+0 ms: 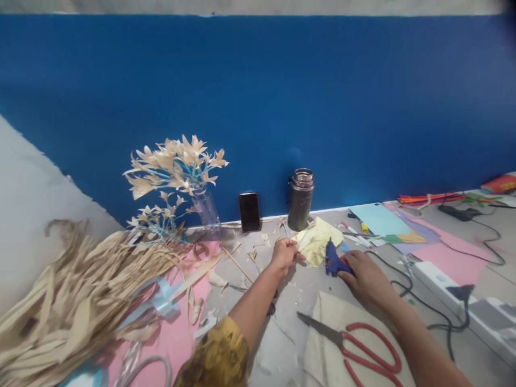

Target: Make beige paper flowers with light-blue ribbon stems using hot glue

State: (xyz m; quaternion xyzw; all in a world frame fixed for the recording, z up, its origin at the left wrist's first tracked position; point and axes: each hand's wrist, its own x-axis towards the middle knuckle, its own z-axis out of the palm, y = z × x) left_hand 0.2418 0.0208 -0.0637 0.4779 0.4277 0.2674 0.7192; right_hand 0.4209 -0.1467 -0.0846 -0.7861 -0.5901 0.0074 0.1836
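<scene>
My left hand (287,255) is closed in a pinch around thin blue stems, with a small dried-husk flower (281,222) rising above the fingers. What lies right between the fingertips is too small to make out fully. My right hand (368,279) grips the handle of a blue glue gun (332,259), whose nozzle points up and away from me. Just beyond both hands lies a crumpled yellow paper (318,241). Scissors with red handles (350,344) rest open on a pale folded cloth (328,303) nearer to me.
Dried husks (72,285) pile up at left, partly over pink paper (157,344). Husk flowers (173,161) stand in a clear vase (207,212). A phone (249,212) and an uncapped flask (300,199) stand by the blue wall. Cables and a power strip (439,287) lie right.
</scene>
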